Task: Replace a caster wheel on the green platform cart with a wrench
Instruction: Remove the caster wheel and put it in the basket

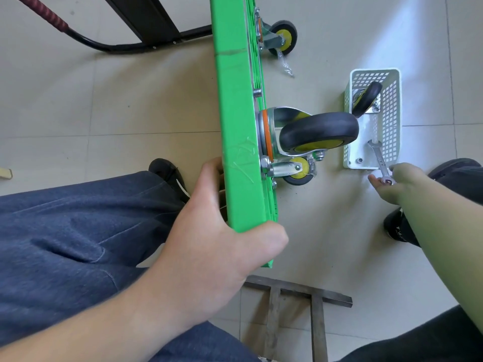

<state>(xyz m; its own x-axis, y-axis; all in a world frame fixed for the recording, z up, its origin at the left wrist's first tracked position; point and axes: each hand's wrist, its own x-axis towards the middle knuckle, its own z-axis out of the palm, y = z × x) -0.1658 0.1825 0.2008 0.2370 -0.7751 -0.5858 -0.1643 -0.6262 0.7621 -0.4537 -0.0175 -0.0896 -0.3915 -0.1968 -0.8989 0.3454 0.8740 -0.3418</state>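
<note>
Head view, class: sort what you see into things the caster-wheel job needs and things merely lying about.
Job: green cart, mounted caster, wrench, spare caster in white basket.
Lying about: metal frame, black stand, plastic wrap scrap.

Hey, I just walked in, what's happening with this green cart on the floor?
A person has the green platform cart tipped on its edge, with its caster wheels sticking out sideways. Their left hand grips the cart's near end to steady it. Their right hand pinches the end of a wrench, whose other end lies in a white basket. A spare caster sits in that basket. No wrench is on the bolts yet.
</note>
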